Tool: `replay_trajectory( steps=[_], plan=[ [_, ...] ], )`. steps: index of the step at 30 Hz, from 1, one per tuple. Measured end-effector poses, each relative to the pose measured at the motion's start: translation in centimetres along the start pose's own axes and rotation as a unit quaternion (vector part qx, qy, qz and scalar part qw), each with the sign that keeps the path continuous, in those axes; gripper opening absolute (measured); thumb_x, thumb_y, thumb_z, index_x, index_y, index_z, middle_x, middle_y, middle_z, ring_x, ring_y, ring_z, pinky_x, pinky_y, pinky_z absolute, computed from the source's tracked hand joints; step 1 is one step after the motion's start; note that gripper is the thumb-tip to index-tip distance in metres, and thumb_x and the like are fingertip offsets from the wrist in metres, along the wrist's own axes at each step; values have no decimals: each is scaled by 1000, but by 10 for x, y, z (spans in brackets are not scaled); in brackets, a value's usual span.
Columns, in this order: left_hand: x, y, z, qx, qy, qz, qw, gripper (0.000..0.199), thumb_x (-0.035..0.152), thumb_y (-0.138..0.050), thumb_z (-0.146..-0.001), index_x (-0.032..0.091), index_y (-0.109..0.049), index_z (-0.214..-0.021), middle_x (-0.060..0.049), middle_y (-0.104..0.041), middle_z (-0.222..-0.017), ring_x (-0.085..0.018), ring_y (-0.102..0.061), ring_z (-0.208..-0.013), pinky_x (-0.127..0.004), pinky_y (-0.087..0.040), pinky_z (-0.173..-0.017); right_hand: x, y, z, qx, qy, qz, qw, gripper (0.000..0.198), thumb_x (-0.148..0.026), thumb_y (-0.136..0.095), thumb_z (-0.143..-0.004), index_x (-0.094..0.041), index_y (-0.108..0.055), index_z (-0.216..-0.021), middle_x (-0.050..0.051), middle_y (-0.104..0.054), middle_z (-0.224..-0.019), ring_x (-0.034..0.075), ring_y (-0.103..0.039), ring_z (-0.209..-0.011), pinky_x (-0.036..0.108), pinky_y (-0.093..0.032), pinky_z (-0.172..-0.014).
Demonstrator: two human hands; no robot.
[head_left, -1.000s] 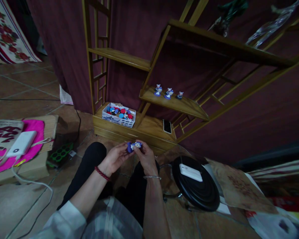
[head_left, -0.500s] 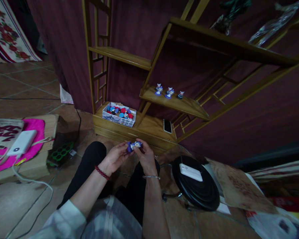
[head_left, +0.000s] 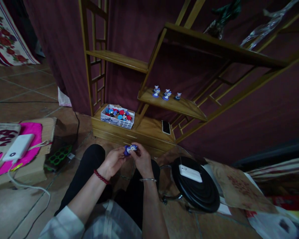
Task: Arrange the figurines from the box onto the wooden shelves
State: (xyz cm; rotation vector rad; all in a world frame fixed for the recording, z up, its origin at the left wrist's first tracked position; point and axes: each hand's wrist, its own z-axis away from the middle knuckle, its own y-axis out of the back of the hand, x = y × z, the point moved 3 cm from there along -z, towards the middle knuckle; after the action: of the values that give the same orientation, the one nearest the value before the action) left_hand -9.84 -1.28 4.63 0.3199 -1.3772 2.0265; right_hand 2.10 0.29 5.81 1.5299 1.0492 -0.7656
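Observation:
Between my two hands, above my knees, is a small purple and white figurine lying on its side. My left hand pinches its purple base end. Thumb and fingers of my right hand close round the other end, hiding part of it. In front of me, several similar small figurines stand in a loose group on the middle wooden shelf. An open white printed box on the lower shelf holds several figurines with red, blue and black parts.
A dark phone lies on the low shelf. To my right stands a black round stool bearing a white device. On the left, a white power bank with a cable rests on pink cloth. A green-and-black tray is on the floor.
The figurine has shifted slightly left and down in view, turning a little in my fingers. Both hands still hold it. The camera view has moved slightly.

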Motion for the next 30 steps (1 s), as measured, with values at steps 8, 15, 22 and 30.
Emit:
replay_trajectory(
  steps=[8,15,22,30],
  plan=[
    [-1,4,-2,31,11,22,999,16,9,-45,-81,6,-59,-74,-12,-64,-75,-15,-61,-68,-31,-51,-71,-9,-2,0,-28,49,65,996,26,-21,-54,-73,-23,-59,-98,3,-60,-96,16,-57,-87,29,-46,-80],
    [0,3,0,28,13,26,999,17,10,-42,-82,7,-58,-77,-12,-64,-78,-15,-60,-69,-31,-51,-69,-22,-2,-3,-75,88,121,986,23,-18,-53,-76,-22,-58,-99,4,-58,-95,17,-55,-87,28,-44,-79],
    [2,2,4,45,19,41,998,18,9,-43,-82,7,-59,-74,-11,-63,-74,-15,-59,-67,-32,-51,-69,-29,-3,-7,-118,135,137,974,25,-13,-51,-77,-22,-56,-100,3,-58,-97,16,-54,-90,28,-41,-83],
    [2,2,4,54,27,54,997,16,9,-45,-81,8,-59,-74,-9,-62,-70,-15,-59,-62,-33,-52,-66,-34,-3,-12,-173,176,158,956,26,-10,-50,-78,-24,-57,-98,2,-58,-96,15,-53,-91,28,-41,-83]
  ],
)
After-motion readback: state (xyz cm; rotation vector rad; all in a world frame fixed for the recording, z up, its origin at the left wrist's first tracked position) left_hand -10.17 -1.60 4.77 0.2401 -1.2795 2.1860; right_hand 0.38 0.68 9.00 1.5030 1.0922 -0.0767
